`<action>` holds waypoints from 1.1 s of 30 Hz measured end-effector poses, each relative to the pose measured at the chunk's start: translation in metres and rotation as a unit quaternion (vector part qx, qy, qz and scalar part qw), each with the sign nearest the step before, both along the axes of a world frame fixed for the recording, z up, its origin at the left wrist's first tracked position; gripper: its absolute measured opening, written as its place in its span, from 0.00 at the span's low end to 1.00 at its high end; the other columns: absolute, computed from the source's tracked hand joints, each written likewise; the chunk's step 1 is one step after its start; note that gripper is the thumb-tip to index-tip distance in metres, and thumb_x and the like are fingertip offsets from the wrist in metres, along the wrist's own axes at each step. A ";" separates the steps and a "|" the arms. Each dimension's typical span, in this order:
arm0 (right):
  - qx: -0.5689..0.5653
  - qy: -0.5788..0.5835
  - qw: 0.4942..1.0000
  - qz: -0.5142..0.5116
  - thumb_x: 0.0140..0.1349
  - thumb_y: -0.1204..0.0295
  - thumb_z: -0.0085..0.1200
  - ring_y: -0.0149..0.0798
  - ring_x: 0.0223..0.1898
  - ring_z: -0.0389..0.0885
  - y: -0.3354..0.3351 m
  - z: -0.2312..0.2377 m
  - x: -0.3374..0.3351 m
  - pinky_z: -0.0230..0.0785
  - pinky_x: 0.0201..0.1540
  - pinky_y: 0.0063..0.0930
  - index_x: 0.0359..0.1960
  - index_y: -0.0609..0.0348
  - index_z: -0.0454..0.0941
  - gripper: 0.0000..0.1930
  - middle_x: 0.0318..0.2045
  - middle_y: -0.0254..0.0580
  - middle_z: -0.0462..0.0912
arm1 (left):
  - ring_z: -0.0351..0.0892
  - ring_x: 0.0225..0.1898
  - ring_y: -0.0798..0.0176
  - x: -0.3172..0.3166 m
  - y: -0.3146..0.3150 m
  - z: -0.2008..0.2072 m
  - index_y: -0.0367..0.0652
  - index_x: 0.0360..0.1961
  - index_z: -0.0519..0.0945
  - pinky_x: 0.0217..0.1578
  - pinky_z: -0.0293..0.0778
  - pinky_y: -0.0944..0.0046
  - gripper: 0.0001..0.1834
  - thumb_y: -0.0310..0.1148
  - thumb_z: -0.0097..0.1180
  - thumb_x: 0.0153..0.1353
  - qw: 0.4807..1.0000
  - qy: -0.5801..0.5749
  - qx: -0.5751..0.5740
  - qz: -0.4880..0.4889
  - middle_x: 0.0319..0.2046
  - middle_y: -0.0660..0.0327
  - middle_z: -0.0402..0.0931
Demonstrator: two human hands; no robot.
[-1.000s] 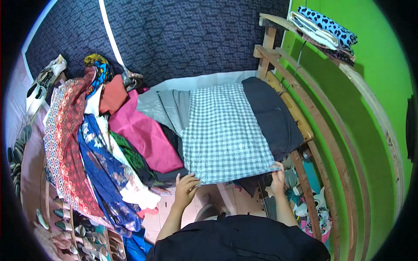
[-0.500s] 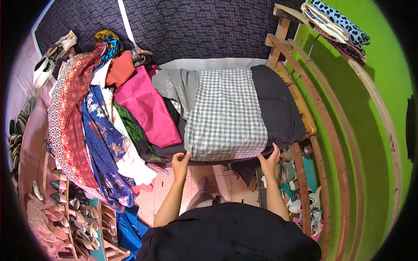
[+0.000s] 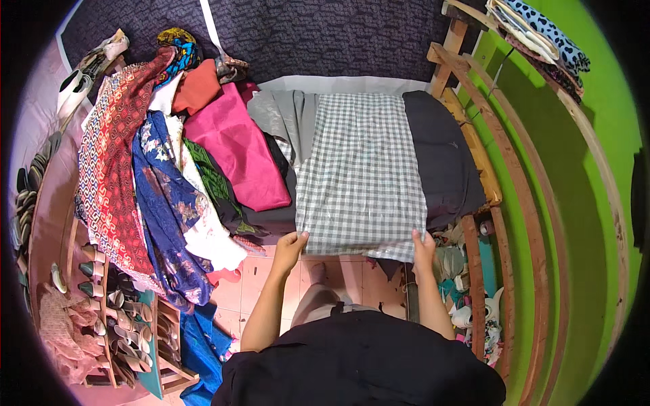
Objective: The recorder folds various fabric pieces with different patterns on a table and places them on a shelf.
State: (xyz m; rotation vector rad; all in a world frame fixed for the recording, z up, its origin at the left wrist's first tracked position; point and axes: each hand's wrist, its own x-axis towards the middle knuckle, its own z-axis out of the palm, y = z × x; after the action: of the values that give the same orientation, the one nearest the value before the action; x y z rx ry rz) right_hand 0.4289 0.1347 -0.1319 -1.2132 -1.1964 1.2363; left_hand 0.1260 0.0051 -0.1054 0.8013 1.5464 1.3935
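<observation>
A grey-and-white checked cloth [image 3: 362,169] lies flat across a dark padded surface [image 3: 443,152], its near edge pulled out over the front. My left hand [image 3: 290,249] pinches the near left corner of this cloth, thumb on top. At the near right corner, my right hand [image 3: 424,252] grips the edge in the same way. Between the two hands the edge is stretched fairly straight. To the left of the checked cloth lie a grey cloth [image 3: 288,118] and a folded pink cloth [image 3: 237,152].
Heaped garments, among them a red patterned cloth [image 3: 122,169] and a blue floral one [image 3: 166,196], cover the left side. Shoes [image 3: 128,331] fill a rack at lower left. Wooden rails [image 3: 514,196] run along the green wall at right, with folded cloths [image 3: 542,40] on top.
Both hands have closed on the near corners of the checked cloth and drawn its edge toward me. The whole view has shifted slightly.
</observation>
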 end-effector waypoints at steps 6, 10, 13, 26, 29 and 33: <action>0.057 -0.052 0.996 0.045 0.59 0.61 0.50 0.24 0.26 0.63 -0.016 0.011 0.014 0.58 0.29 0.23 0.34 0.66 0.73 0.16 0.23 0.32 0.70 | 0.61 0.19 0.73 -0.009 -0.027 -0.002 0.37 0.18 0.71 0.20 0.58 0.68 0.17 0.38 0.51 0.59 0.991 0.122 -0.046 -0.036 0.14 0.67 0.65; 0.059 -0.222 0.973 -0.002 0.55 0.67 0.53 0.40 0.37 0.72 -0.005 -0.022 0.020 0.62 0.42 0.32 0.45 0.61 0.70 0.18 0.34 0.44 0.73 | 0.72 0.24 0.53 -0.018 -0.008 0.005 0.41 0.24 0.75 0.27 0.66 0.57 0.12 0.38 0.52 0.56 0.913 0.399 0.014 0.082 0.21 0.55 0.72; 0.114 -0.347 0.924 -0.116 0.49 0.71 0.53 0.50 0.53 0.59 -0.001 0.008 0.009 0.49 0.56 0.41 0.53 0.56 0.62 0.27 0.51 0.48 0.62 | 0.72 0.31 0.56 -0.045 0.029 0.059 0.45 0.30 0.76 0.35 0.63 0.56 0.10 0.40 0.54 0.53 0.839 0.522 0.040 0.150 0.27 0.59 0.72; 0.252 -0.341 0.901 -0.096 0.46 0.72 0.55 0.51 0.57 0.54 0.061 0.048 -0.091 0.44 0.57 0.45 0.53 0.56 0.62 0.29 0.53 0.50 0.59 | 0.42 0.65 0.51 -0.172 0.205 0.063 0.39 0.54 0.65 0.53 0.42 0.30 0.31 0.45 0.52 0.53 0.697 0.621 -0.181 0.310 0.62 0.47 0.48; 0.234 -0.337 0.908 -0.085 0.47 0.72 0.54 0.51 0.57 0.53 0.070 0.049 -0.106 0.43 0.58 0.46 0.52 0.56 0.62 0.28 0.53 0.49 0.59 | 0.50 0.63 0.55 -0.193 0.204 0.066 0.48 0.52 0.69 0.52 0.40 0.29 0.23 0.43 0.47 0.56 0.716 0.611 -0.158 0.298 0.59 0.53 0.58; 0.240 -0.299 0.923 -0.031 0.48 0.73 0.53 0.47 0.53 0.60 0.093 0.075 -0.132 0.51 0.55 0.38 0.49 0.58 0.65 0.23 0.49 0.48 0.65 | 0.71 0.47 0.60 -0.208 0.190 0.097 0.42 0.46 0.74 0.52 0.54 0.48 0.20 0.44 0.39 0.64 0.923 0.138 0.106 0.342 0.45 0.57 0.73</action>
State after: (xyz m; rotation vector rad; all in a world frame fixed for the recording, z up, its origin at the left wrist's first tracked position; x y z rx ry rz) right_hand 0.2970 0.2282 -0.0571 -1.2659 -1.7602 0.4650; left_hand -0.0818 0.1948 -0.0085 0.6206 2.0359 2.0472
